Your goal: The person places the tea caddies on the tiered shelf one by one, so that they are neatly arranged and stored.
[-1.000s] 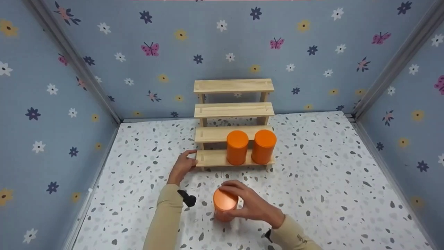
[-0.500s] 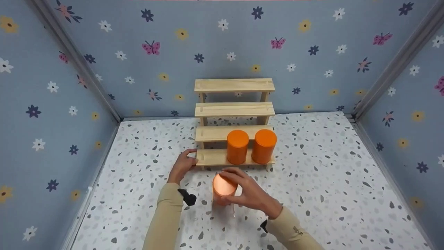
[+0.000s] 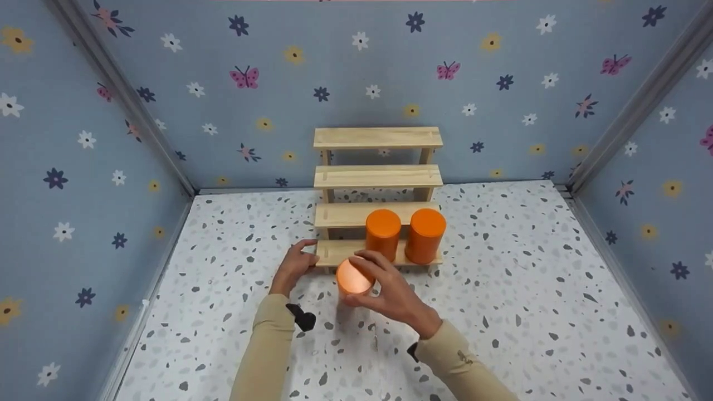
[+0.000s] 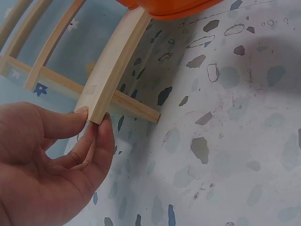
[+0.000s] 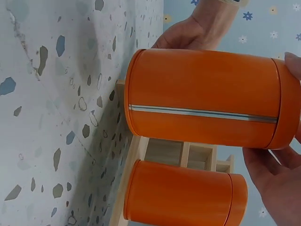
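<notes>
A wooden stepped rack (image 3: 379, 176) stands against the back wall, with several plank tiers. My left hand (image 3: 292, 268) pinches the left end of its lowest plank (image 4: 110, 75), thumb on top and fingers beneath. My right hand (image 3: 392, 291) grips an orange canister (image 3: 354, 277) round its lid end. In the right wrist view the held canister (image 5: 202, 96) shows a metallic seam along its side, its base off the floor. Two matching canisters stand on the lowest tier, one near the middle (image 3: 382, 229) and one at the right end (image 3: 426, 236).
Speckled white flooring (image 3: 518, 289) lies under everything. Blue walls with flowers and butterflies (image 3: 356, 67) close in the back and both sides. The held canister is in front of the lowest tier, close to the middle canister.
My right hand has carried the orange canister forward and slightly left, from the floor area toward the lowest tier. My left hand has stayed on the plank end.
</notes>
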Available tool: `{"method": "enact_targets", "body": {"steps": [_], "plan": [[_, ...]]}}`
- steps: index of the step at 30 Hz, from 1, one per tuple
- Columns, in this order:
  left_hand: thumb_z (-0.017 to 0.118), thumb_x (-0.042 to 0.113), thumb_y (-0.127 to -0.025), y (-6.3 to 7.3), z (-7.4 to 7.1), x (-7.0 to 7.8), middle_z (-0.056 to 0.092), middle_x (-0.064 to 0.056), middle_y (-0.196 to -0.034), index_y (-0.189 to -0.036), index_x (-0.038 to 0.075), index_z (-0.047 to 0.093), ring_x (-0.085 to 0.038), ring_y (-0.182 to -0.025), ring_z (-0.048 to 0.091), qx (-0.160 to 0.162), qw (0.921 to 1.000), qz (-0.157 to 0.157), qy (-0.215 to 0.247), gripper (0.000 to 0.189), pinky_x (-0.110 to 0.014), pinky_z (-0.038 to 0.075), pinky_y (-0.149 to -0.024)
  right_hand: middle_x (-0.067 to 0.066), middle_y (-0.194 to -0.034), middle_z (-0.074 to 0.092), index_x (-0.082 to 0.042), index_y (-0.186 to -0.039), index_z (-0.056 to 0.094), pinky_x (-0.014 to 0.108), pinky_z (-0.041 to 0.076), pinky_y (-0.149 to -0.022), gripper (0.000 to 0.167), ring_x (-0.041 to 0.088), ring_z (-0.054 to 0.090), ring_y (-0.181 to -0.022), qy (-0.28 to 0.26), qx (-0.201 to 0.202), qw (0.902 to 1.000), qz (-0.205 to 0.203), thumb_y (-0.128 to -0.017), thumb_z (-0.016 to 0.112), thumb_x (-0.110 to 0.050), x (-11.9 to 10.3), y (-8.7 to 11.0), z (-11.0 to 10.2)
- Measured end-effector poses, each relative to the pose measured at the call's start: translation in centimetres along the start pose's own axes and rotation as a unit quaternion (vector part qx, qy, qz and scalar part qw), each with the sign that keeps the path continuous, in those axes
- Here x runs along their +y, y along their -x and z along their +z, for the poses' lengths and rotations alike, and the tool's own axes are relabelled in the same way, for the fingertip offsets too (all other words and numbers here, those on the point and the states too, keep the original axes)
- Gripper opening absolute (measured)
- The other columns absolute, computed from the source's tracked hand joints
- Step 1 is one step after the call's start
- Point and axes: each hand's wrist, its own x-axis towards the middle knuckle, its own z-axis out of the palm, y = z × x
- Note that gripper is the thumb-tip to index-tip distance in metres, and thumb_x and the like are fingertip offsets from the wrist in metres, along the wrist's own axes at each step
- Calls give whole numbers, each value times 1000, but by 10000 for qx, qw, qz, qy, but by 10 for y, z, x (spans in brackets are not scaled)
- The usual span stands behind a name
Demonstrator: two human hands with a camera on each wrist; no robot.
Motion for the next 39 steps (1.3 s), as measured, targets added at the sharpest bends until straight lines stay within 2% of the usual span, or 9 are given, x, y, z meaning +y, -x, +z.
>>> {"method": "enact_targets", "body": {"steps": [6,10,19,25,32,39], "plan": [[53,1,-88,1,0,1,61,-8,-95,-140,12,47,-17,-81,58,-46,10000,-54,46,54,-39,48,-86,3,-142,43,-17,-140,48,40,44,-101,67,20,48,-124,138,223,9996,-86,-82,73,-39,3,-9,3],[52,1,-88,2,0,1,61,-11,-97,-140,13,47,-20,-84,58,-66,10000,-36,12,54,-39,48,-85,2,-142,42,-19,-140,49,40,44,-101,66,19,47,-125,100,312,9995,-7,-82,73,-38,5,-14,5],[53,0,-89,1,-1,1,55,-8,-87,-138,13,49,-15,-74,53,-81,9998,-76,156,51,-34,48,-77,8,-140,45,-17,-139,49,39,46,-99,65,18,47,-123,163,547,9984,41,-82,73,-39,9,-24,14],[53,3,-91,1,-1,2,58,-12,-98,-139,14,48,-18,-82,55,-55,9997,-195,111,50,-35,49,-82,8,-139,45,-13,-138,50,38,46,-99,65,19,47,-123,179,656,9976,91,-82,73,-37,10,-30,19],[54,3,-90,2,-1,2,59,-15,-103,-139,14,48,-20,-86,56,-61,9997,-213,55,51,-35,49,-84,9,-139,44,-16,-138,50,38,47,-97,63,20,48,-122,241,696,9972,143,-83,72,-39,9,-37,23],[53,4,-90,-1,-1,2,55,-9,-107,-140,19,47,-17,-86,53,-45,9991,-339,-238,52,-33,47,-85,8,-141,43,-15,-139,48,35,43,-102,63,21,47,-123,745,498,9952,404,-85,69,-40,4,-47,21]]}}
